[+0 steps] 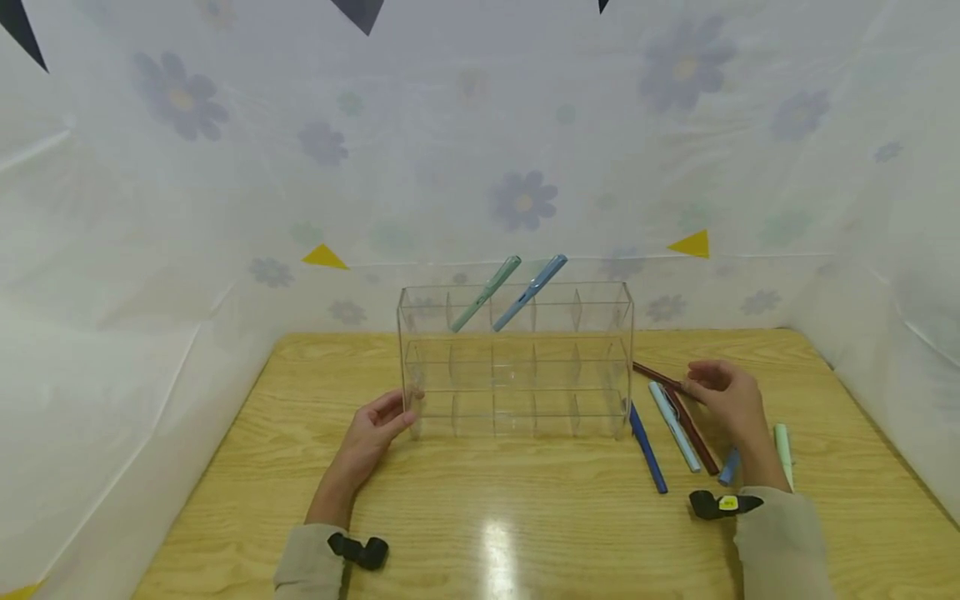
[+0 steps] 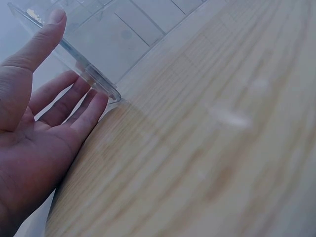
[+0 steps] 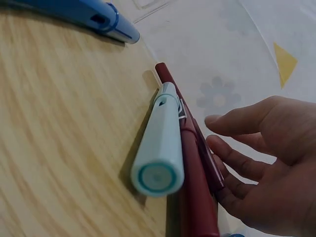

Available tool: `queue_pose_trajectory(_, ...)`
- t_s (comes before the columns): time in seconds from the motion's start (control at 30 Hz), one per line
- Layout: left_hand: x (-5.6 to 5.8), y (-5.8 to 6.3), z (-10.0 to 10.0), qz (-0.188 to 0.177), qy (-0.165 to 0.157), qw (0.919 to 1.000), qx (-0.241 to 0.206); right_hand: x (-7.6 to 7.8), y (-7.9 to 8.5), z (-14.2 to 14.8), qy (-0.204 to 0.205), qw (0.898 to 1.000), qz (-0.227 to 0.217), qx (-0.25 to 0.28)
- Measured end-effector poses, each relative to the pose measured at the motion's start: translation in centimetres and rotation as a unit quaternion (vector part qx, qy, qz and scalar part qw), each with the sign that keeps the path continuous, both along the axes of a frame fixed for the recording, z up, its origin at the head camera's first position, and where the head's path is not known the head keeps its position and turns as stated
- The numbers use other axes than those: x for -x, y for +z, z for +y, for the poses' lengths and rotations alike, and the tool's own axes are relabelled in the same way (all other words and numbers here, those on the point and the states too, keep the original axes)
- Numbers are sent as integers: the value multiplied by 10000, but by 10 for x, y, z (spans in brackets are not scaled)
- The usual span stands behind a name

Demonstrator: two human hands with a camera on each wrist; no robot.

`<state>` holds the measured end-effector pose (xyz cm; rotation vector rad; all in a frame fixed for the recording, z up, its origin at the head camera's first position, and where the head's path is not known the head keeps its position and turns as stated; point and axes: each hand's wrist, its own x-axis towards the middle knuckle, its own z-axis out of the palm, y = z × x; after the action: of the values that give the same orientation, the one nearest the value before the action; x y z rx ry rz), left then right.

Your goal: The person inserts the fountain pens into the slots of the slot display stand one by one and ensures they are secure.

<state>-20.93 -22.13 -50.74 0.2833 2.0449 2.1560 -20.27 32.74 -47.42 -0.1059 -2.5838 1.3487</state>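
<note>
The end of a clear rack (image 1: 517, 416) is being held by the left hand (image 1: 375, 433) — thumb and fingers clamped round its edge — while a dark red pen (image 1: 654, 372) is being touched at its near end by the right hand (image 1: 723, 398), its fingers loosely parted. Just beside the right fingers, a second dark red pen (image 1: 693, 433) and a pale blue pen (image 1: 673, 423) are being supported by the table (image 1: 450, 517). Above and right of the left fingers, a green pen (image 1: 487, 293) and a blue pen (image 1: 531, 292) are being held aslant in the rack's top row.
</note>
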Motion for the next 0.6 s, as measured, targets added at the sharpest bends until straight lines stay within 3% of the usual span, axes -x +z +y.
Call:
queue_pose_trajectory(0.3,1,1,-1,29,-24,10000,51,0,-5,4,167,9967,-644,-455)
queue_pose_trajectory(0.6,-1,0,-1,121,-35,9998,124,2,-6,2,146,9956,-684,-628)
